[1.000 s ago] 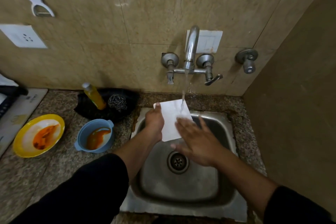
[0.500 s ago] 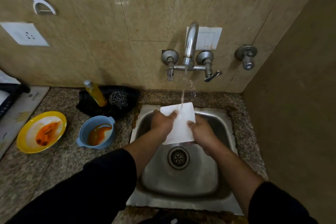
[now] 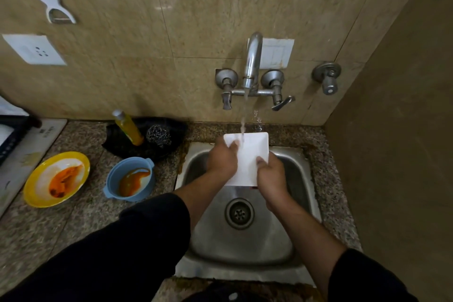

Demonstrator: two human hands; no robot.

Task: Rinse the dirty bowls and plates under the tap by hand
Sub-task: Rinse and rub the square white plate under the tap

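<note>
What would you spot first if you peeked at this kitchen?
Water runs from the tap onto a white square plate, which the left hand and right hand hold over the sink. On the counter to the left sit a yellow plate and a blue bowl, both smeared with orange sauce.

Speckled granite counter (image 3: 81,223) bearing a sauce-stained yellow plate (image 3: 56,179), a stained blue bowl (image 3: 131,179) just beside it, a black cloth (image 3: 117,142) behind, and an inset steel sink (image 3: 191,267)

left arm: loose black fabric sleeve (image 3: 117,250), ends mid-forearm | right arm: matching black sleeve (image 3: 367,279), ends nearer elbow | left hand (image 3: 221,160), right hand (image 3: 270,179): bare
</note>
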